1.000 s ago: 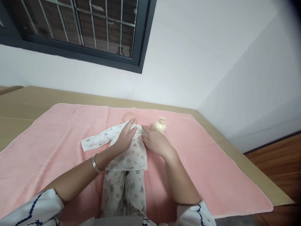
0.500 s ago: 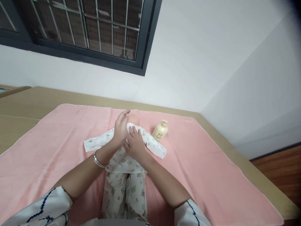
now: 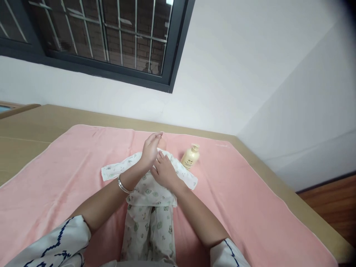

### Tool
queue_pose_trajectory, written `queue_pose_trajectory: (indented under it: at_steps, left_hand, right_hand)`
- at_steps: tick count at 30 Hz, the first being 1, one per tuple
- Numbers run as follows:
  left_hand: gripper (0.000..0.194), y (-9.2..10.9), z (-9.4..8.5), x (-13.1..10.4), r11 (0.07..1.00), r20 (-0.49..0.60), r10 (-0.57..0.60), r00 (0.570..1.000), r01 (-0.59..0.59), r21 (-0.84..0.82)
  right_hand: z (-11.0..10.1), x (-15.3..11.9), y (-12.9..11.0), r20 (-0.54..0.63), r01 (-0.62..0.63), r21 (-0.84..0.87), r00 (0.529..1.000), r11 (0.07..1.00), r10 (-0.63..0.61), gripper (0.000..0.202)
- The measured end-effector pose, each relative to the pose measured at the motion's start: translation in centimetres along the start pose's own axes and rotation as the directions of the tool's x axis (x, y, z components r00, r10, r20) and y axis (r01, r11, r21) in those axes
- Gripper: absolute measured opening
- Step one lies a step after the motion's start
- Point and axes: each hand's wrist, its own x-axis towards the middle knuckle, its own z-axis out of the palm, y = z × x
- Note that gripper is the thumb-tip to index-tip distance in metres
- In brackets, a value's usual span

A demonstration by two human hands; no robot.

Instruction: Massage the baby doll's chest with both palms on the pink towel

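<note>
A doll-like figure in a white patterned top point(image 3: 151, 193) and matching trousers point(image 3: 162, 230) lies on a pink blanket point(image 3: 236, 207), its sleeves spread to both sides. Over its upper chest is my left hand point(image 3: 151, 150), fingers stretched out and holding nothing, a silver bangle on the wrist. It partly hides the round pinkish head point(image 3: 162, 144). My right hand point(image 3: 164, 170) is just beside it over the chest, palm down with fingers apart and empty. Whether either hand touches the top is hard to tell.
A pale yellow pump bottle point(image 3: 190, 156) leans on the blanket to the right of the figure. Behind the wooden surface point(image 3: 83, 113) rises a white wall with a barred, dark-framed window point(image 3: 171, 70). Brown wood panelling point(image 3: 333, 204) shows at the right.
My left hand has shifted to the right and covers more of the round head. My right hand has moved slightly right and down. The view has tilted a little.
</note>
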Motion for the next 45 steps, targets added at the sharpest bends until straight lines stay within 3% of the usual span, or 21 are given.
queue_pose_trajectory:
  at_steps: [2, 4, 6, 7, 10, 13, 17, 22, 27, 31, 34, 37, 39, 41, 45]
  left_hand:
    - [0.030, 0.5, 0.6, 0.9, 0.948, 0.073, -0.211, 0.975, 0.222, -0.226]
    - [0.041, 0.7, 1.0, 1.9, 0.759, 0.275, -0.435, 0.858, 0.513, -0.401]
    - [0.053, 0.5, 1.3, 2.7, 0.551, 0.460, -0.520, 0.720, 0.694, -0.463]
    - [0.057, 0.2, 1.6, 3.0, 0.486, 0.507, -0.528, 0.681, 0.732, -0.477]
    - [0.066, -0.9, 3.1, 3.3, 0.413, 0.551, -0.538, 0.638, 0.770, -0.487]
    - [0.072, -2.0, 5.4, 3.2, 0.391, 0.569, -0.564, 0.599, 0.800, -0.455]
    - [0.075, -2.7, 7.8, 3.0, 0.416, 0.566, -0.565, 0.600, 0.800, -0.432]
    - [0.072, -2.6, 8.1, 2.8, 0.468, 0.592, -0.541, 0.597, 0.799, -0.379]
    - [0.070, -1.3, 5.3, 1.6, 0.459, 0.617, -0.529, 0.583, 0.808, -0.370]
    - [0.067, 0.3, 1.9, -0.2, 0.456, 0.622, -0.507, 0.597, 0.798, -0.394]
    - [0.063, 1.5, -0.2, -1.3, 0.479, 0.575, -0.539, 0.615, 0.786, -0.391]
    - [0.057, 2.7, -1.3, -2.2, 0.480, 0.467, -0.648, 0.602, 0.798, -0.363]
    - [0.053, 3.9, -1.4, -3.0, 0.436, 0.428, -0.710, 0.559, 0.827, -0.356]
    - [0.048, 5.6, -1.4, -4.0, 0.383, 0.460, -0.708, 0.535, 0.839, -0.386]
    - [0.046, 8.9, -2.0, -5.9, 0.379, 0.515, -0.609, 0.604, 0.791, -0.479]
  right_hand:
    - [-1.8, 0.0, 0.7, -0.007, -0.009, -0.023, 1.000, 1.000, 0.008, 0.040]
    - [-4.0, -0.2, 1.5, -0.096, -0.046, -0.033, 0.994, 0.998, 0.043, 0.034]
    - [-6.1, -0.7, 2.6, -0.227, -0.108, -0.015, 0.969, 0.994, 0.102, 0.034]
    - [-7.0, -0.9, 3.3, -0.298, -0.153, -0.002, 0.943, 0.988, 0.145, 0.036]
    - [-8.4, -1.3, 5.8, -0.458, -0.334, 0.024, 0.834, 0.942, 0.308, 0.044]
    - [-8.1, -1.2, 8.1, -0.425, -0.478, 0.008, 0.793, 0.879, 0.435, 0.051]
    - [-7.1, -0.8, 9.1, -0.241, -0.504, -0.130, 0.851, 0.854, 0.466, 0.054]
    - [-7.0, -0.5, 8.1, -0.211, -0.497, -0.294, 0.867, 0.816, 0.452, 0.050]
    - [-7.3, 0.1, 7.1, -0.146, -0.547, -0.388, 0.831, 0.741, 0.537, 0.053]
    - [-7.3, 0.4, 6.5, -0.017, -0.567, -0.487, 0.767, 0.664, 0.642, 0.063]
    - [-7.6, 0.4, 5.1, 0.017, -0.568, -0.529, 0.736, 0.630, 0.677, 0.065]
    - [-8.2, 0.2, 2.1, 0.053, -0.525, -0.456, 0.790, 0.718, 0.611, 0.059]
    - [-8.5, 0.1, -0.6, 0.070, -0.461, -0.297, 0.863, 0.836, 0.501, 0.055]
    - [-8.4, -0.2, -3.4, 0.072, -0.347, -0.073, 0.933, 0.935, 0.352, 0.057]
    - [-7.7, -1.8, -8.1, -0.028, -0.083, 0.165, 0.996, 0.983, 0.089, 0.059]
